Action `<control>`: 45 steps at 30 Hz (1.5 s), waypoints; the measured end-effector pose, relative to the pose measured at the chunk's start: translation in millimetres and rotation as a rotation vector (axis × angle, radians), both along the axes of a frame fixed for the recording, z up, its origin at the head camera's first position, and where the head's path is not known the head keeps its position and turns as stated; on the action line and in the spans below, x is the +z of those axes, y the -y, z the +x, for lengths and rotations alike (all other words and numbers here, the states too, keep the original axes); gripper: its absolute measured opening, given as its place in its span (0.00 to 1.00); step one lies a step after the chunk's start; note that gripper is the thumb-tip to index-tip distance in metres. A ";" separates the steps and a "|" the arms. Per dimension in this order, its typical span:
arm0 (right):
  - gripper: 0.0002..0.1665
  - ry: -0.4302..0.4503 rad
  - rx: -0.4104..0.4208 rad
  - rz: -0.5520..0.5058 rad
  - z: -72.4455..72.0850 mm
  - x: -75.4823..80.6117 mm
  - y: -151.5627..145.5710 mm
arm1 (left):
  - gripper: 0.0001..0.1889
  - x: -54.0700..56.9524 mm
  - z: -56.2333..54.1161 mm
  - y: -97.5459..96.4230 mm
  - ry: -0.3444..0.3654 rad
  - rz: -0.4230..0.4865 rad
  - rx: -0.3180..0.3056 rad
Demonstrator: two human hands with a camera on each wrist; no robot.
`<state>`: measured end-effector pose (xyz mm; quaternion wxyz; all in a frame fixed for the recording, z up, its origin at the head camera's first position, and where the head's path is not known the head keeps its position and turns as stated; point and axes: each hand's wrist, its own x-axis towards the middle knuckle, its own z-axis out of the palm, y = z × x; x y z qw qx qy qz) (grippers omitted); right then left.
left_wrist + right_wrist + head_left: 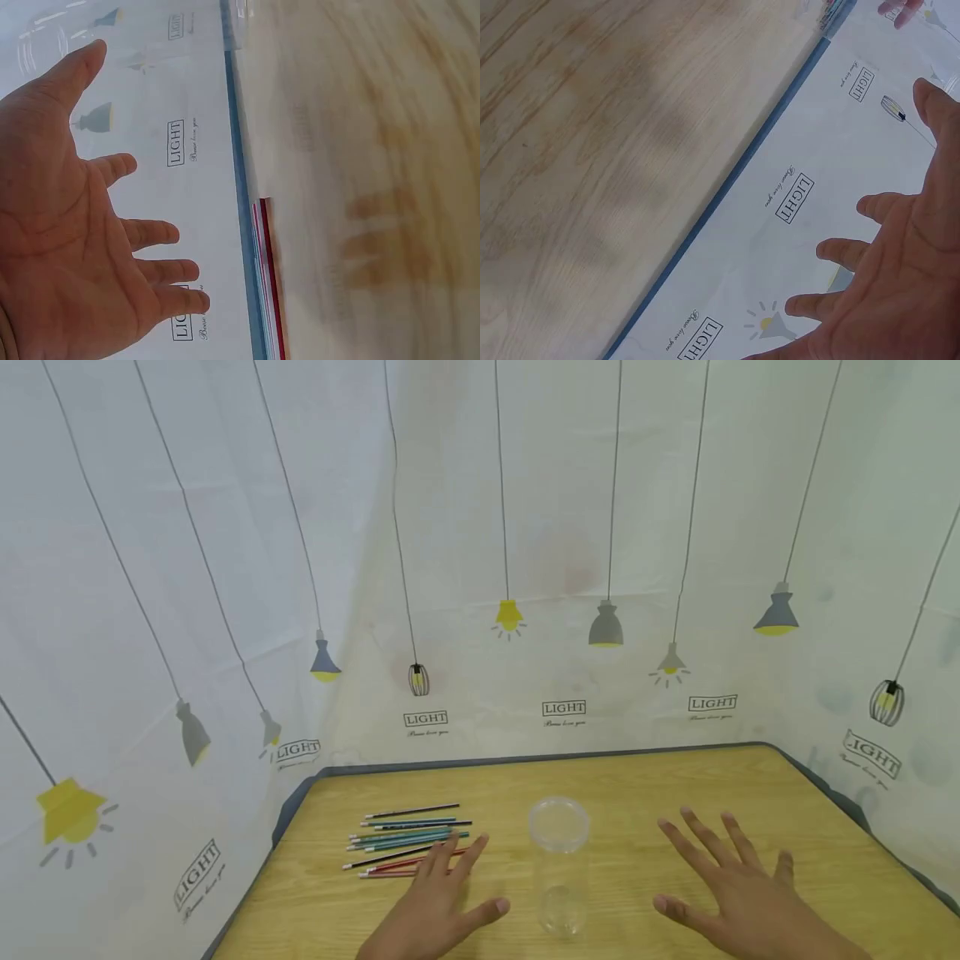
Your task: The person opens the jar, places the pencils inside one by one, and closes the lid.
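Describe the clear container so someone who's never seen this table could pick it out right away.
On the yellowish wood-grain table, look between the person's left hand and right hand. A tall, clear, cylindrical container stands there, right of the slim black, teal and red pencils. Unlike the pencils, which lie flat, it is upright and see-through.

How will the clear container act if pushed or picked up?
The clear container is probably light for its size: it looks thin-walled, with nothing visible inside. It stands upright and is taller than wide, so a push near the top could tip it. Its round sides suggest it would likely roll once on its side.
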<state>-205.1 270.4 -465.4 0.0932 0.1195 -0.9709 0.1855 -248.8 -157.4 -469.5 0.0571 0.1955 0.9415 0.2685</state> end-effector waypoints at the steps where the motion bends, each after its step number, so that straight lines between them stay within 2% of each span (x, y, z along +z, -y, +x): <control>1: 0.54 -0.001 0.000 -0.002 0.3 0.3 0.1 | 0.48 -0.4 -0.1 -0.8 0.005 0.008 -0.006; 8: 0.55 -0.030 -0.007 0.022 0.4 5.8 3.2 | 0.45 -4.3 -6.1 -7.2 0.023 0.084 -0.060; 12: 0.58 -0.101 -0.013 0.060 -0.7 10.7 6.3 | 0.47 -5.0 -10.1 -13.1 0.029 0.138 -0.084; 15: 0.59 -0.136 -0.002 0.039 -1.0 15.6 10.8 | 0.51 -5.4 -13.0 -18.2 0.042 0.173 -0.085; 20: 0.60 -0.141 0.042 -0.056 -4.1 25.5 20.4 | 0.57 -7.1 -17.4 -27.0 0.053 0.220 -0.075; 26: 0.62 -0.136 0.134 -0.194 -11.0 36.2 29.3 | 0.62 -5.7 -19.5 -41.7 0.121 0.280 -0.054; 29: 0.62 -0.102 0.156 -0.284 -12.8 41.4 36.7 | 0.63 -4.5 -17.9 -51.3 0.151 0.343 -0.033; 33: 0.61 -0.087 0.166 -0.372 -15.3 47.5 50.3 | 0.65 -7.2 -15.6 -64.2 0.186 0.475 -0.011; 39: 0.61 -0.087 0.184 -0.459 -22.5 50.2 71.9 | 0.64 -14.9 -17.5 -82.5 0.226 0.623 -0.063; 45: 0.59 -0.034 0.195 -0.560 -32.4 48.4 89.8 | 0.61 -21.0 -21.1 -98.1 0.211 0.664 -0.093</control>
